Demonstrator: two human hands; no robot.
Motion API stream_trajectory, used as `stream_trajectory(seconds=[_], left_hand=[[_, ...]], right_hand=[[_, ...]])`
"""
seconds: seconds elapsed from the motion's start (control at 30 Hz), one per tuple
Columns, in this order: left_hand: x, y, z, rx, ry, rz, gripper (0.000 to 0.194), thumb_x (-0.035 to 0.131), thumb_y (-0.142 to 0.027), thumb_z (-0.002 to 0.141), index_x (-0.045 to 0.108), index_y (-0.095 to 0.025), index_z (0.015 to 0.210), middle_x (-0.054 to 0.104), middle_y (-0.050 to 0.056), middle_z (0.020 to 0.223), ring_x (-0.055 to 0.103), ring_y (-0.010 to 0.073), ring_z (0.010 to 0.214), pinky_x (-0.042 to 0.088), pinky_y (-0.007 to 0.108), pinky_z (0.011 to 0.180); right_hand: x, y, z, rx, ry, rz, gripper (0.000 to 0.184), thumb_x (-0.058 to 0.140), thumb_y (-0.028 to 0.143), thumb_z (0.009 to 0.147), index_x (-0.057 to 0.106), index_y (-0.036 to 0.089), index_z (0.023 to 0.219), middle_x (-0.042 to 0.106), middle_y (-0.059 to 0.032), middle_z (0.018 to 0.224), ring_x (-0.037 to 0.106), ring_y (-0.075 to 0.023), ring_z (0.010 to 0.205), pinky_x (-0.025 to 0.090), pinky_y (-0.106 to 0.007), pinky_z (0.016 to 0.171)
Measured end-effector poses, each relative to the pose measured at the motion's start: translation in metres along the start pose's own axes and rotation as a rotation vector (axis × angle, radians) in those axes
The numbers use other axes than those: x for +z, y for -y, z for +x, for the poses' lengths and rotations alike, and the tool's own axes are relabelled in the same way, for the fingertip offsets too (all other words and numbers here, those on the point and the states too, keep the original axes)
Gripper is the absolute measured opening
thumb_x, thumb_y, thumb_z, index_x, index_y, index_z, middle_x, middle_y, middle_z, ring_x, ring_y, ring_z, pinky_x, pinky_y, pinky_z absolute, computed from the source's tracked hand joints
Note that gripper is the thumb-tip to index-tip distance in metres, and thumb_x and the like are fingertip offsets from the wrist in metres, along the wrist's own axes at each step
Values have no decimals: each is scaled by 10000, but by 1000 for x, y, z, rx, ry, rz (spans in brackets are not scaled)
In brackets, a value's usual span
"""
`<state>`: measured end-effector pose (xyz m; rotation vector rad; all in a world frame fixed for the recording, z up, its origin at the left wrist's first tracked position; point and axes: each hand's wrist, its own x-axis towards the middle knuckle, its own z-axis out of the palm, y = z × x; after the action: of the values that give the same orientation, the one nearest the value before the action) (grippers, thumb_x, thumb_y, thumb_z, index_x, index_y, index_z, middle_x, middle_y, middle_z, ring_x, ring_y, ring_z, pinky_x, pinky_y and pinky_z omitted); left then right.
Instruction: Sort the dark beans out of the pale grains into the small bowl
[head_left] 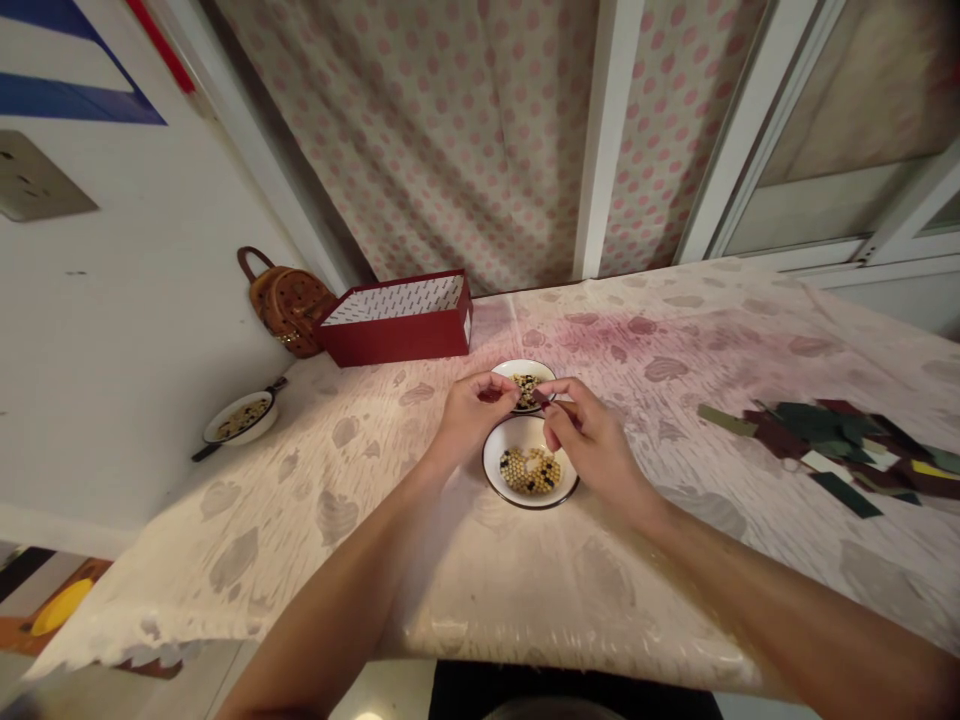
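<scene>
Both my hands are over two white dark-rimmed bowls in the middle of the table. The near bowl [495,478] holds small round gold and black pieces that look like beads [531,472]. Similar pieces lie in the far bowl [516,367], which my fingers partly cover. My left hand [478,408] is pinched at the far bowl's near edge; whatever lies between its fingertips is too small to make out. Between the thumb and fingers of my right hand [592,435] is a small dark red strip [541,399], just right of my left fingertips.
Many dark green, maroon and pale strips [832,440] lie heaped at right. A red open box [397,335] stands at the back left beside a brown mini backpack [289,305]. A handled dish of beads [241,418] sits by the wall. A patterned cloth [337,515] covers the table.
</scene>
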<state>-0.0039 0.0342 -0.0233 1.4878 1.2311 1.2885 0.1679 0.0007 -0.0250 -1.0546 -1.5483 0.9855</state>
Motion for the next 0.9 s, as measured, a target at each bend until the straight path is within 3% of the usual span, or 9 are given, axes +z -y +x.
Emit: stream_trajectory(seconds=[0.17, 0.33, 0.47, 0.6, 0.9], left_hand=[[-3, -3, -3, 177, 31, 316, 94, 713, -255, 837, 756, -195, 894, 763, 48, 918, 667, 173, 817, 485, 294, 768], [-1, -24, -22, 285, 335, 700, 40, 697, -211, 829, 736, -205, 833, 743, 23, 847, 651, 186, 792, 457, 291, 711], [7, -30, -31, 318, 517, 915, 26, 722, -204, 812, 728, -196, 836, 770, 18, 879, 692, 217, 845, 488, 335, 813], [13, -30, -32, 353, 559, 995, 82, 662, -153, 840, 729, -193, 864, 781, 25, 955, 716, 239, 927, 492, 359, 868], [15, -28, -32, 392, 555, 1036, 74, 644, -141, 814, 707, -175, 834, 767, 52, 911, 707, 253, 876, 491, 379, 823]], right_hand=[[-3, 3, 3, 32, -59, 19, 182, 482, 277, 930, 575, 211, 1071, 523, 70, 574, 503, -132, 532, 366, -281, 560], [-3, 4, 4, 19, -69, 35, 195, 481, 264, 906, 578, 207, 1065, 519, 74, 563, 503, -128, 529, 383, -272, 561], [-3, 3, 3, 14, -74, 32, 201, 482, 261, 902, 580, 205, 1069, 519, 76, 559, 508, -122, 520, 389, -259, 550], [-2, 3, 4, 13, -74, 35, 207, 487, 263, 896, 581, 204, 1071, 525, 75, 558, 505, -122, 513, 395, -256, 543], [-1, 1, 3, -1, -83, 18, 200, 486, 259, 900, 587, 212, 1066, 526, 79, 552, 508, -121, 505, 393, -257, 538]])
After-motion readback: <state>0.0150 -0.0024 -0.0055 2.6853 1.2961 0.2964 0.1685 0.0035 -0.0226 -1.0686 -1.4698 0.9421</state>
